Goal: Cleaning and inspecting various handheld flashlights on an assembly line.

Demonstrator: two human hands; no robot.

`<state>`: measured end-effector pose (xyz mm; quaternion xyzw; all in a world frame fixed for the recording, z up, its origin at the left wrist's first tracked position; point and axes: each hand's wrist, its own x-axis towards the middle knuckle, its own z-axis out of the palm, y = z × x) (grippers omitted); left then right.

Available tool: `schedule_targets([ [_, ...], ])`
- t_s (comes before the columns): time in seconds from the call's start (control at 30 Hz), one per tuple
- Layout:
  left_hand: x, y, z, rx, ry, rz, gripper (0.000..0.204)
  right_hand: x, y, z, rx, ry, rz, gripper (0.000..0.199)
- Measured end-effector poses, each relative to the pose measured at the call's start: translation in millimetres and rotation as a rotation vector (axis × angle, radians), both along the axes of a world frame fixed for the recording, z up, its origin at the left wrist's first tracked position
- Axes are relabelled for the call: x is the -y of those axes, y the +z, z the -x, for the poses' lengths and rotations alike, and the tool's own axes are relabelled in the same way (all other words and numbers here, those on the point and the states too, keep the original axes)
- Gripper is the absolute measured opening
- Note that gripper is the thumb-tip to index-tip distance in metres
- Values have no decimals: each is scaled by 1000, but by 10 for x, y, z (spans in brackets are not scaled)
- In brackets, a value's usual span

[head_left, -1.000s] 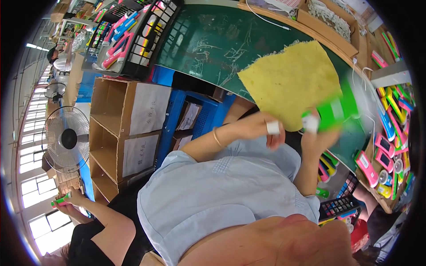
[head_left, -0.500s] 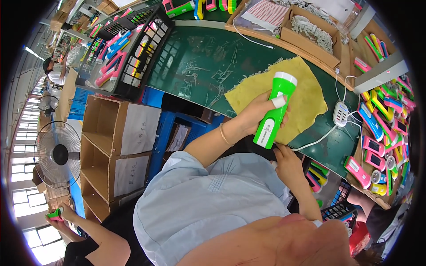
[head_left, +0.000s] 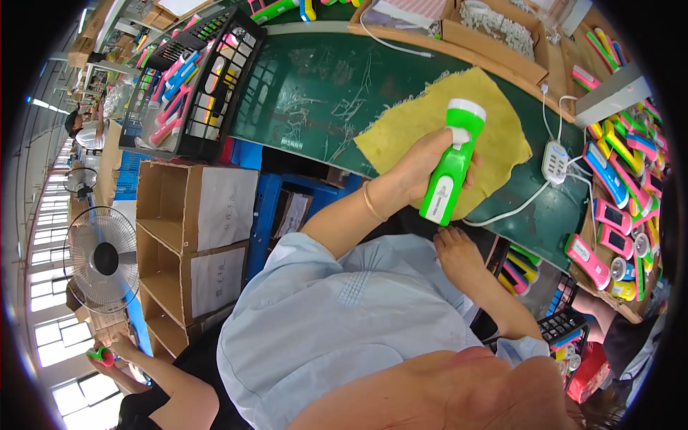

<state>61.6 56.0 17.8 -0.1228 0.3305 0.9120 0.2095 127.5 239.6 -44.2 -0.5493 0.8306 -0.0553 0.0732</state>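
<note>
While the green table [head_left: 308, 93] stretches across the view, a cardboard rack [head_left: 190, 208] with open compartments stands at its near left side. A black crate [head_left: 251, 27] crowded with colourful flashlights sits at the table's left, and a mixed pile of flashlights [head_left: 608, 172] lies along the right. Next comes a yellow cloth [head_left: 502, 136], partly covered by the left hand [head_left: 423, 161], which is closed firmly around the handle of a green flashlight [head_left: 450, 175], its white head tilted away above the cloth. Below it, the right hand [head_left: 459, 251] has fingers loosely bent; whether it holds anything cannot be told. A white charging hub [head_left: 555, 163] sits beyond the cloth, its white cable [head_left: 502, 217] curving between cloth and right hand.
</note>
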Motion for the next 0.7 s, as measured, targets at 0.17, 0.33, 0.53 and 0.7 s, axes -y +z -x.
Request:
schedule_targets([
  [0.17, -5, -100, 118, -217, 135, 450, 23, -28, 202, 116, 288, -53, 258, 32],
  [0.33, 221, 28, 212, -889, 266, 1177, 45, -95, 182, 171, -124, -64, -6, 37],
  [0.53, 80, 75, 317, -594, 223, 1564, 69, -223, 345, 116, 339, -21, -210, 30],
  [0.7, 131, 66, 276, -478, 219, 1543, 63, -1184, 819, 871, -250, -738, 62, 21],
])
